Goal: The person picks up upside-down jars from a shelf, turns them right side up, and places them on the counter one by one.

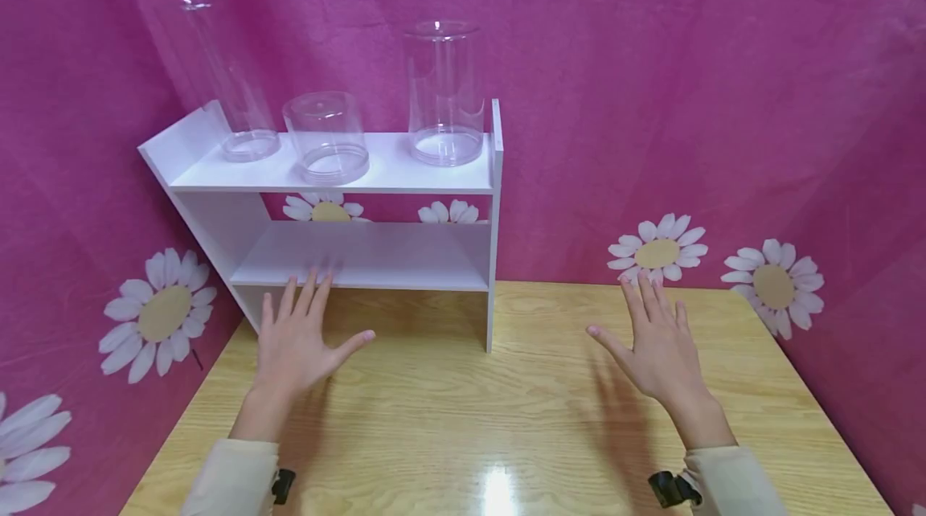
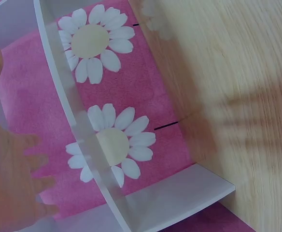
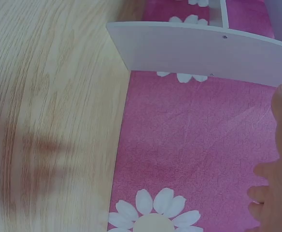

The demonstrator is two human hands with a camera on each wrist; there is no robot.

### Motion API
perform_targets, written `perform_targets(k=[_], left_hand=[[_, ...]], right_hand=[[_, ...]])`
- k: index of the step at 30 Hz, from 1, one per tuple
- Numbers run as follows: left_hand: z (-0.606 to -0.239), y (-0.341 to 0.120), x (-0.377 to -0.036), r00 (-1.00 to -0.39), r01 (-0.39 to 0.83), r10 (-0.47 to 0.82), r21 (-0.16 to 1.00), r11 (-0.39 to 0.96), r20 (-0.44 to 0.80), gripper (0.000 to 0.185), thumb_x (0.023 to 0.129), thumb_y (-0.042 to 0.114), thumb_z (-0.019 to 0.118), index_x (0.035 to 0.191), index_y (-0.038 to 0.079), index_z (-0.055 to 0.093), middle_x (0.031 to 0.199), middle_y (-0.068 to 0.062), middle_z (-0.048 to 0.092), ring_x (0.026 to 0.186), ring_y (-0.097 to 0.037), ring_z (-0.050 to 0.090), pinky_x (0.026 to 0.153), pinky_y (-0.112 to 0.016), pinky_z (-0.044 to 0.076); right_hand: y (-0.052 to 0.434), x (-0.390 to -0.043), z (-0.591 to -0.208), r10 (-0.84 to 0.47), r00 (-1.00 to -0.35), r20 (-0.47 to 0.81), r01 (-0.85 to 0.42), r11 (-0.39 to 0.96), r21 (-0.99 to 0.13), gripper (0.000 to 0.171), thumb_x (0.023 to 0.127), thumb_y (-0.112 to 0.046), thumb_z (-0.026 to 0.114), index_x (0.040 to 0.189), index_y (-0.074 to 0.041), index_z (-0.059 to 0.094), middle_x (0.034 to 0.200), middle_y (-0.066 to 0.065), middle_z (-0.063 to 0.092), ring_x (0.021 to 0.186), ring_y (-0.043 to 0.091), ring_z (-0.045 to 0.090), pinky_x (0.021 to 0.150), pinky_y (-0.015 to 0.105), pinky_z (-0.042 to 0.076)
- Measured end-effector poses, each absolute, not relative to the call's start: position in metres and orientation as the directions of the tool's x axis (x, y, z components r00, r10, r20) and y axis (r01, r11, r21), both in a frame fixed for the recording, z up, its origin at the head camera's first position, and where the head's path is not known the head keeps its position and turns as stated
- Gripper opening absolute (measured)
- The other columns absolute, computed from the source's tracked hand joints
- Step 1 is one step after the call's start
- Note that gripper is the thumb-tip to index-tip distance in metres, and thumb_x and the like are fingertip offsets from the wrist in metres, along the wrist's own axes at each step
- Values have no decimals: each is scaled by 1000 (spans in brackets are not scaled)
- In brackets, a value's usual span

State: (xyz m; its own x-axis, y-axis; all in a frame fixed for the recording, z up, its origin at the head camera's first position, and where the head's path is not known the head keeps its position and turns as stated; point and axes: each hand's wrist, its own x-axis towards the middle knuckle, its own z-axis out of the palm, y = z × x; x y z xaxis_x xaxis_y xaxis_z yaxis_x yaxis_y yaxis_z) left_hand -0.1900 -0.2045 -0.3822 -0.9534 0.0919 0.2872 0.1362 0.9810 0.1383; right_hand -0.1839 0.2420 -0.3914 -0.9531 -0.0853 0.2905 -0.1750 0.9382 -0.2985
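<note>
My left hand (image 1: 297, 347) hovers over the table in front of a white shelf (image 1: 362, 255), fingers straight and thumb spread, holding nothing. In the head view its fingertips overlap the middle board. My right hand (image 1: 658, 347) is held over the table to the right of the shelf, fingers straight and thumb out, also holding nothing. On the shelf's top board stand a tall, narrow clear cylinder (image 1: 249, 110) at the left, a short, wide clear jar (image 1: 329, 138) in the middle and a medium-height clear cylinder (image 1: 444, 98) at the right.
The wooden table (image 1: 470, 411) reaches back to a pink curtain (image 1: 615, 98) printed with white daisies and lettering. Curtain also hangs along both sides. The shelf's right side panel (image 3: 194, 50) stands on the table, its lower level standing open at the front.
</note>
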Motion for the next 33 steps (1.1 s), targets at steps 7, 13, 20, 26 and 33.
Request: perform_targets(k=[7,13,20,26,33], left_hand=[[-386,-210,-188,-961,126,86,138,982,261,104,81,77,47,156,15,11,162,-15,14,146,-45,15,117,-68,6],[-393,-220,-188,-959,116,67,165,980,277,101,81,74,50,153,8,22,159,-20,22,145,-46,18,116,-69,8],[-401,-231,-189,-939,99,10,240,966,345,96,82,69,55,149,4,30,153,-24,32,140,-46,27,114,-69,15],[-397,-241,-192,-909,82,-66,330,941,413,90,85,63,56,145,0,35,149,-26,38,136,-44,33,113,-63,22],[-384,-256,-200,-890,22,-195,467,884,411,83,88,56,58,144,0,35,144,-28,42,132,-46,37,112,-60,26]], right_hand=[[241,-187,-391,-104,-952,289,-191,937,-293,90,90,-60,51,154,-7,18,160,24,14,148,44,10,113,72,10],[239,-188,-392,-120,-954,275,-204,932,-301,88,91,-58,52,152,-3,20,158,27,18,145,48,14,113,70,12],[237,-188,-392,-133,-961,244,-211,921,-328,86,92,-56,52,152,-4,22,157,27,21,146,47,15,115,67,15],[231,-192,-391,-158,-957,242,-240,902,-360,82,93,-53,53,152,-4,23,157,25,23,146,45,18,116,64,19],[221,-198,-389,-189,-954,231,-269,881,-389,79,93,-46,58,150,-3,26,157,25,25,143,46,24,112,64,28]])
